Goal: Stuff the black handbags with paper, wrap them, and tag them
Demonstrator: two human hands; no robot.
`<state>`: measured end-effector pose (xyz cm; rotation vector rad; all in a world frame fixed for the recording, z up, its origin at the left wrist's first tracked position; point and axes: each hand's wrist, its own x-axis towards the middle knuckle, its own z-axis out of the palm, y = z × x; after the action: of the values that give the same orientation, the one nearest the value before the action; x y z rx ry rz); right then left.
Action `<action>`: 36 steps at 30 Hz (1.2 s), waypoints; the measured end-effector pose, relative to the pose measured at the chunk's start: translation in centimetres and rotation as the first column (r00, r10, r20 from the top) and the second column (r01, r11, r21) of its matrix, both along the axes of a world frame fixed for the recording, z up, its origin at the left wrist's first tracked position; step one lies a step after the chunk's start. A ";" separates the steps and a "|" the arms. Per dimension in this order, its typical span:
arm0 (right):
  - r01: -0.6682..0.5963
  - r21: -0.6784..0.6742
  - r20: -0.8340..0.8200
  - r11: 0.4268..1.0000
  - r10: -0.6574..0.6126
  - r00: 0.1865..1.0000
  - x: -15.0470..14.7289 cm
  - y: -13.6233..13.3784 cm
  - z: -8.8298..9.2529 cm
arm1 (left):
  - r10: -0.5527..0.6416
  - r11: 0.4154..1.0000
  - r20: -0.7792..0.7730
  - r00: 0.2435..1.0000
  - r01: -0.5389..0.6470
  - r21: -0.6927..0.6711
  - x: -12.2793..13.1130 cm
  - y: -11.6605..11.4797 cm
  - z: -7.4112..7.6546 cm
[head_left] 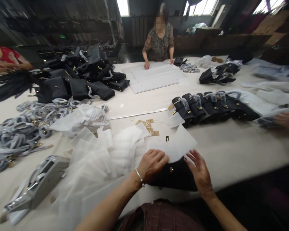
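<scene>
A black handbag (175, 179) with a small gold clasp lies in front of me at the table's near edge. A thin white paper sheet (184, 142) rises from the bag's far side. My left hand (152, 164), wearing a bracelet, has its fingers curled over the sheet's lower left edge at the bag; its thumb is hidden. My right hand (200, 173) is at the bag's right end, fingers apart and stretched toward the sheet, the thumb at the bag's top edge. Just beyond the sheet lie a small dark metal piece (167, 138) and several brown tags (154, 133).
Loose white paper sheets (103, 150) spread at left, beside a grey tape dispenser (43, 179) and wrapped straps (16, 134). Black bags (86, 77) are piled behind; a row of bags (207, 106) stands right. A co-worker (160, 41) handles flat sheets opposite; another person's hand (286, 120) reaches in right.
</scene>
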<state>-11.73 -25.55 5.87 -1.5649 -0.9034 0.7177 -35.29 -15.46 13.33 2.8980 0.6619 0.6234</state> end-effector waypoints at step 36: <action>-0.348 -0.400 0.382 0.848 0.499 0.777 -1.8 0.2 0.4 | 0.198 0.851 -0.173 0.965 -0.257 -0.458 3.2 -1.8 -4.5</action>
<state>-13.57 -25.33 6.28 -1.8783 -1.6226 0.8392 -32.06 -17.28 8.88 2.4232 1.0237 0.2522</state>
